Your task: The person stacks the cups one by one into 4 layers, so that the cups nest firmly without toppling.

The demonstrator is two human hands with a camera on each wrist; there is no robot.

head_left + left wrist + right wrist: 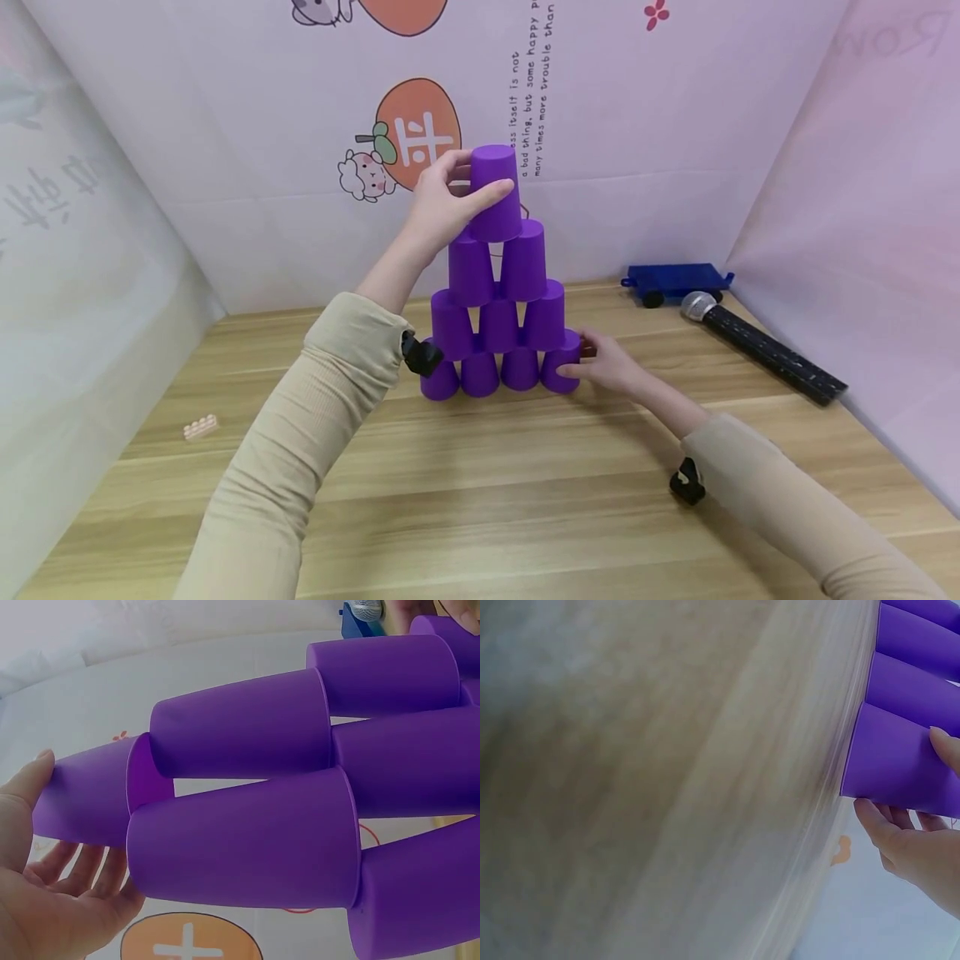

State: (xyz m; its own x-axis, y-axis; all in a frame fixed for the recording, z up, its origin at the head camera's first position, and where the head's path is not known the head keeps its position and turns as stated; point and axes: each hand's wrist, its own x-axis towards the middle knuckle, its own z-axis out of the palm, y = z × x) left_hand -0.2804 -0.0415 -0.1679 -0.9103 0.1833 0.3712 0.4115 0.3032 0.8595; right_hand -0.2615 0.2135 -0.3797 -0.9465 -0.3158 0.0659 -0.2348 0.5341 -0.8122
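Observation:
Purple cups stand upside down in a stepped pyramid, with several in the bottom row, then three, then two. My left hand (444,200) holds the single top cup (495,208), thumb across its front and fingers behind. In the left wrist view this cup (86,791) has its open rim right at the bases of the two cups (240,851) below, and part of its inside shows. Down at the right end of the bottom row, my right hand (611,367) grips the last cup (561,362) between thumb and fingers. The right wrist view shows that cup's rim at the tabletop.
A black microphone (765,348) with a silver head lies to the right on the wooden table (465,517). Behind it stands a blue toy wagon (675,281). A small pale toy brick (200,427) lies at left. Printed white cloth (247,150) encloses the back and sides.

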